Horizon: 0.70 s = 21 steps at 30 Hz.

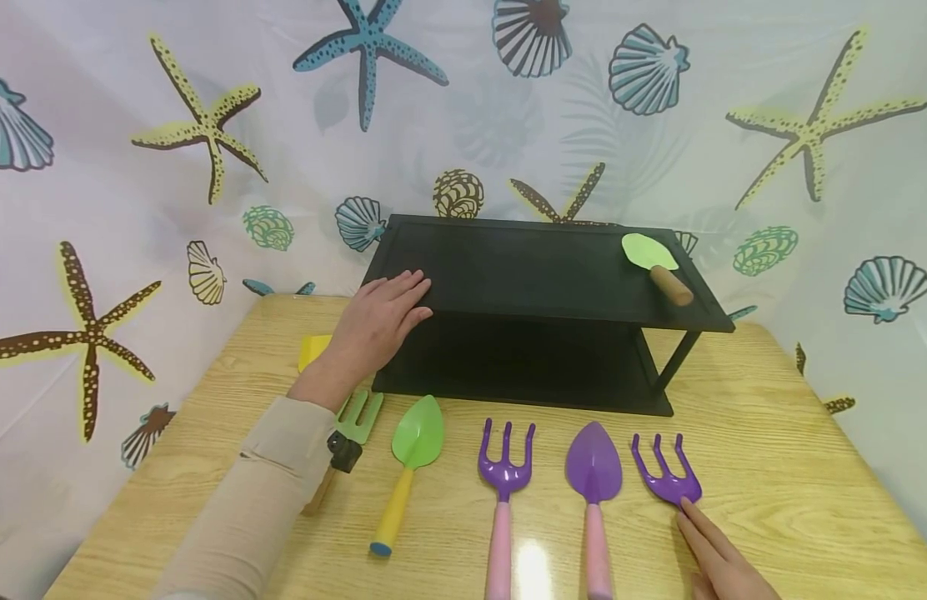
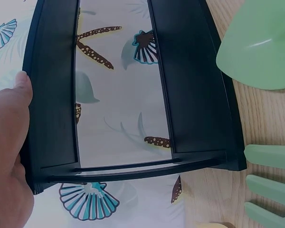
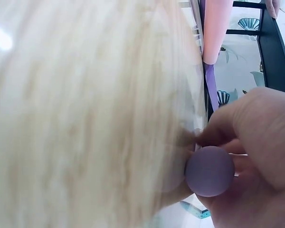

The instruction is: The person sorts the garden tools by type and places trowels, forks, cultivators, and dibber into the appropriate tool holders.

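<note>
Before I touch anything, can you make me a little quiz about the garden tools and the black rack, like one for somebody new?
1. Pick one. What is the right hand holding?
A) a yellow-handled trowel
B) a purple hand fork
C) nothing at all

2. True or false? The wooden-handled trowel lies on the top tier of the black rack.

3. Count them. How many purple-headed tools can you see in the head view?

Key:
1. B.
2. True; it is near the right end.
3. Three: the purple hand fork, a second purple fork and a purple trowel.
</note>
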Motion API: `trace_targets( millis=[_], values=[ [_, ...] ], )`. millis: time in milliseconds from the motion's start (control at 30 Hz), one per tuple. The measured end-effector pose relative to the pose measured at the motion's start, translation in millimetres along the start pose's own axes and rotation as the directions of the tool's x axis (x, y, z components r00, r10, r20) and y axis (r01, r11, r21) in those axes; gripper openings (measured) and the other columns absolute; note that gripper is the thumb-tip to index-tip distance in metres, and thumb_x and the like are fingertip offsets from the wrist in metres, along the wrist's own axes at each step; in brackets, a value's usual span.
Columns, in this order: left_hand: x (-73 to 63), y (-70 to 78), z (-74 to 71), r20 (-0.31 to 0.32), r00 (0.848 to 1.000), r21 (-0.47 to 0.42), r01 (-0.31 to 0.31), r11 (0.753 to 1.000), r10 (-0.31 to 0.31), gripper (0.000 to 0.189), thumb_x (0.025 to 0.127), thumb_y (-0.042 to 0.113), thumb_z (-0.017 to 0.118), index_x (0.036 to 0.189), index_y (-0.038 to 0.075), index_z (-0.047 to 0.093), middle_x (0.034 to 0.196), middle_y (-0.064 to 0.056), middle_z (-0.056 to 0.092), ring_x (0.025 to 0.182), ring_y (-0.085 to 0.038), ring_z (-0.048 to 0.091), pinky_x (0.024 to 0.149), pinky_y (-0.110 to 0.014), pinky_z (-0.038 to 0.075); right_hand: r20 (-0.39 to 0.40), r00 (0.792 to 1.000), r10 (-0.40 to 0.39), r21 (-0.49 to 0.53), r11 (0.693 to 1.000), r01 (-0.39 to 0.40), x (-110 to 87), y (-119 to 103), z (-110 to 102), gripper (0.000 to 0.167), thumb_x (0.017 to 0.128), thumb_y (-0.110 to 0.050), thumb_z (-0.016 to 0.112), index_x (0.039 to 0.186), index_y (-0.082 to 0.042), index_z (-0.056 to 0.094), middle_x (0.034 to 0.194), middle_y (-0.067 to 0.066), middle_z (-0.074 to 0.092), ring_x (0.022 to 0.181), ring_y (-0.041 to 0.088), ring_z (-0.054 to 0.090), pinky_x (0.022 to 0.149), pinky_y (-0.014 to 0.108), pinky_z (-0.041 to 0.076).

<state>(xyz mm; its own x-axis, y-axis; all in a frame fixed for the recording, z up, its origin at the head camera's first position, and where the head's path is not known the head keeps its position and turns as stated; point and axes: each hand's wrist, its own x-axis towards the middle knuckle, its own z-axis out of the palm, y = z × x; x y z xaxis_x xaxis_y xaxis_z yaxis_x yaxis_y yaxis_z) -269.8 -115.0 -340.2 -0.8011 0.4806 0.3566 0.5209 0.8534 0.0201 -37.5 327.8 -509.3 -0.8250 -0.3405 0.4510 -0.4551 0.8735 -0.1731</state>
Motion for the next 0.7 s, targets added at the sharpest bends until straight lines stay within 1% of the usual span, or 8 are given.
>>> trace_targets(
  millis=[100, 233, 367, 467, 533, 600, 633, 700],
  values=[
    [-0.3, 0.1, -0.3, -0.003, 1.0, 0.001, -0.002, 1.0, 0.002, 0.056, 0.103, 0.041, 0.047, 0.151, 0.013, 0.043, 0.156, -0.007, 0.042, 0.147, -0.023, 0.037, 0.122, -0.044, 0.029, -0.025, 0.999, -0.021, 0.019, 1.0, 0.021, 0.0, 0.3, 1.5, 0.076, 0.053, 0.016, 0.065, 0.128, 0.014, 0.056, 0.16, -0.029, 0.0, 0.139, -0.024, 0.004, 0.071, -0.003, 0.033],
    [-0.5, 0.4, -0.6, -0.007, 1.0, -0.002, -0.006, 1.0, 0.006, 0.056, 0.103, 0.041, 0.047, 0.151, 0.012, 0.043, 0.156, -0.007, 0.043, 0.147, -0.023, 0.038, 0.122, -0.044, 0.029, -0.088, 0.994, -0.058, 0.004, 0.998, 0.059, -0.5, 0.5, 3.1, 0.092, 0.056, 0.017, 0.062, 0.145, 0.004, 0.045, 0.163, -0.022, 0.006, 0.143, -0.019, 0.008, 0.088, -0.007, 0.03],
    [-0.4, 0.4, 0.1, -0.007, 1.0, -0.002, -0.005, 1.0, 0.005, 0.056, 0.103, 0.042, 0.046, 0.151, 0.012, 0.043, 0.156, -0.007, 0.043, 0.147, -0.022, 0.038, 0.123, -0.044, 0.029, -0.091, 0.996, -0.015, 0.008, 1.0, 0.016, -0.4, -1.9, 0.9, 0.085, 0.058, 0.018, 0.062, 0.142, 0.006, 0.048, 0.161, -0.02, 0.016, 0.139, -0.022, 0.009, 0.086, -0.008, 0.032],
    [0.0, -0.1, 0.9, -0.009, 1.0, 0.001, -0.007, 1.0, 0.007, 0.056, 0.103, 0.042, 0.046, 0.151, 0.013, 0.043, 0.156, -0.007, 0.043, 0.147, -0.022, 0.037, 0.123, -0.044, 0.029, -0.064, 0.997, 0.039, 0.008, 0.999, -0.039, 2.9, -4.5, -4.7, 0.072, 0.055, 0.019, 0.065, 0.126, 0.014, 0.057, 0.155, 0.002, 0.041, 0.132, -0.028, 0.006, 0.08, -0.009, 0.03],
    [0.3, -0.6, 1.3, -0.011, 1.0, 0.002, -0.009, 1.0, 0.009, 0.056, 0.103, 0.041, 0.046, 0.151, 0.012, 0.043, 0.156, -0.007, 0.043, 0.147, -0.022, 0.038, 0.122, -0.044, 0.029, -0.053, 0.996, 0.066, -0.004, 0.998, -0.066, 5.8, -5.5, -9.1, 0.068, 0.054, 0.019, 0.067, 0.121, 0.015, 0.06, 0.139, 0.016, 0.055, 0.129, -0.027, 0.019, 0.073, -0.008, 0.03],
    [0.6, -1.0, 1.5, -0.01, 1.0, 0.002, -0.008, 1.0, 0.008, 0.056, 0.104, 0.041, 0.046, 0.151, 0.013, 0.042, 0.156, -0.007, 0.043, 0.147, -0.022, 0.038, 0.122, -0.044, 0.029, -0.064, 0.995, 0.077, -0.015, 0.997, -0.078, 9.7, -6.4, -13.5, 0.065, 0.052, 0.017, 0.067, 0.117, 0.014, 0.063, 0.125, 0.023, 0.06, 0.117, -0.022, 0.038, 0.069, -0.005, 0.03],
    [0.6, -1.0, 1.3, -0.008, 1.0, 0.003, -0.006, 1.0, 0.006, 0.056, 0.104, 0.041, 0.046, 0.151, 0.013, 0.042, 0.156, -0.007, 0.043, 0.147, -0.022, 0.037, 0.122, -0.044, 0.029, -0.083, 0.994, 0.069, -0.017, 0.997, -0.071, 11.2, -6.7, -15.3, 0.064, 0.052, 0.016, 0.068, 0.116, 0.014, 0.063, 0.122, 0.023, 0.062, 0.105, -0.019, 0.045, 0.065, -0.003, 0.03],
    [0.2, -0.8, 0.7, -0.003, 1.0, 0.004, -0.003, 1.0, 0.003, 0.056, 0.104, 0.041, 0.046, 0.151, 0.013, 0.042, 0.157, -0.007, 0.042, 0.147, -0.022, 0.037, 0.122, -0.044, 0.029, -0.114, 0.99, 0.081, -0.029, 0.996, -0.085, 13.6, -8.2, -18.6, 0.062, 0.052, 0.013, 0.069, 0.114, 0.012, 0.066, 0.124, 0.019, 0.064, 0.083, -0.012, 0.048, 0.056, 0.001, 0.029]
  ],
)
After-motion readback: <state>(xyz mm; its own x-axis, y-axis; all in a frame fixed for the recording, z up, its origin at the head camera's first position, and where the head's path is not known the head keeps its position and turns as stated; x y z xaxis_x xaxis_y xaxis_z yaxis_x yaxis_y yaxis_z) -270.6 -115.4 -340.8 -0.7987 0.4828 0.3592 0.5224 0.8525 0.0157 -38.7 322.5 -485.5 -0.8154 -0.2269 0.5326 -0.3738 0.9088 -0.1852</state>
